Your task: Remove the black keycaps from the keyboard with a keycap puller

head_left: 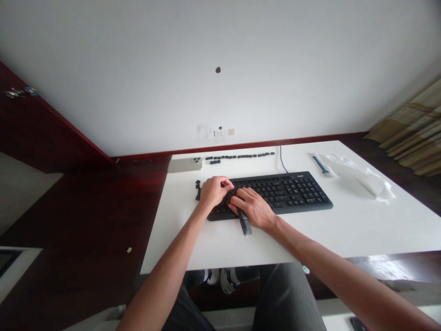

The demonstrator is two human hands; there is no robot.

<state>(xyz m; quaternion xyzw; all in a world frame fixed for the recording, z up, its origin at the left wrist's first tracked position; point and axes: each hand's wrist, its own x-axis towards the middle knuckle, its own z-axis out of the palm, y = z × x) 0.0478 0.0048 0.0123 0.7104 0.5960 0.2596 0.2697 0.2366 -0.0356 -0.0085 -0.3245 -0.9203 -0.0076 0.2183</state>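
The person's left hand [215, 192] and right hand [253, 208] work close together over the left end of a black full-size computer keyboard [292, 193], which lies on a white rectangular table [347, 230]. The left hand is curled, knuckles up, with its fingertips hidden against the keys, so whether it pinches anything cannot be told. The right hand reaches across with its fingers extended and close together, nearly touching the left hand. It sits just over a narrow dark flat tool [245, 224] that runs from the keyboard's front edge onto the table; whether it grips this tool cannot be told. Small black keycaps [197, 189] form a short column just left of the keyboard, and a long row of black keycaps [237, 156] lies near the far table edge. Pieces this small call for fingertip handling. A silver smartphone [185, 164] lies at the far left corner, and a blue-handled tool [320, 164] rests on a clear plastic bag [358, 177].
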